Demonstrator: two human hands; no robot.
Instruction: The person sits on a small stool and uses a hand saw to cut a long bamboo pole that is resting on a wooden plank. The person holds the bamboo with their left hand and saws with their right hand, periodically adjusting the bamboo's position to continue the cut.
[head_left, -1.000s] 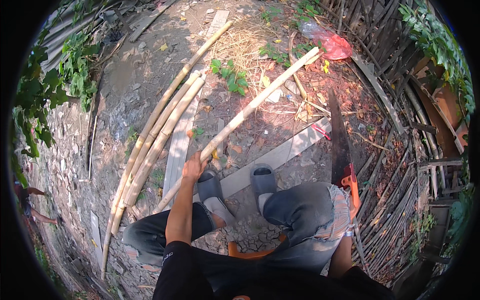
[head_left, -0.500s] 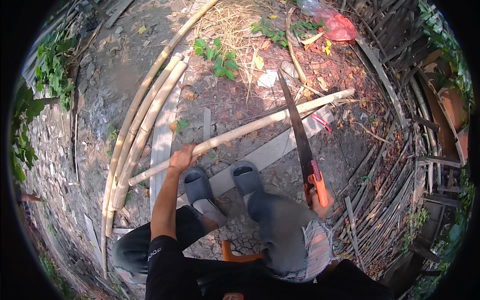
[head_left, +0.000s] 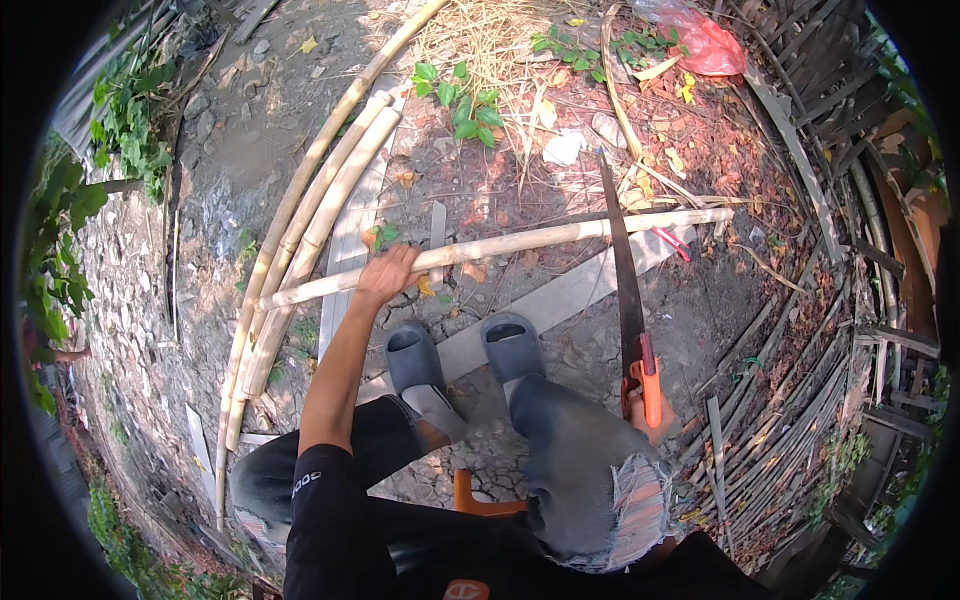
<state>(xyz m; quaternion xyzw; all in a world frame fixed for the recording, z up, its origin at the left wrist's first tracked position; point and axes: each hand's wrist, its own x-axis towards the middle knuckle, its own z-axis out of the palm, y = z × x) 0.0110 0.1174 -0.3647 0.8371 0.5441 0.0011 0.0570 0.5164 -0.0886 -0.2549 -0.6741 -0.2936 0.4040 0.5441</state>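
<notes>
My left hand [head_left: 389, 273] is closed round a pale bamboo pole [head_left: 520, 244] near its left end. The pole lies across in front of my feet, its left end above other poles and its far right end by the reddish ground. In my right hand [head_left: 655, 418] is a handsaw [head_left: 624, 255] with an orange handle, held by my right knee. Its dark blade points away from me and passes over the pole's right part; whether the two touch I cannot tell. Several long bamboo poles [head_left: 318, 225] lie at the left, beside a flat grey board [head_left: 357, 210].
Another grey board [head_left: 560, 300] runs slantwise beyond my grey slippers [head_left: 512, 345]. A red-and-white object [head_left: 672, 243] lies at that board's right end. Dry straw [head_left: 470, 50] and a red plastic bag [head_left: 712, 50] are at the back. Thin sticks [head_left: 770, 400] are heaped at the right.
My left hand has moved away from me, raising the pole's left end in view, so the pole lies more level. The saw remains in my right hand; the whole view has shifted slightly.
</notes>
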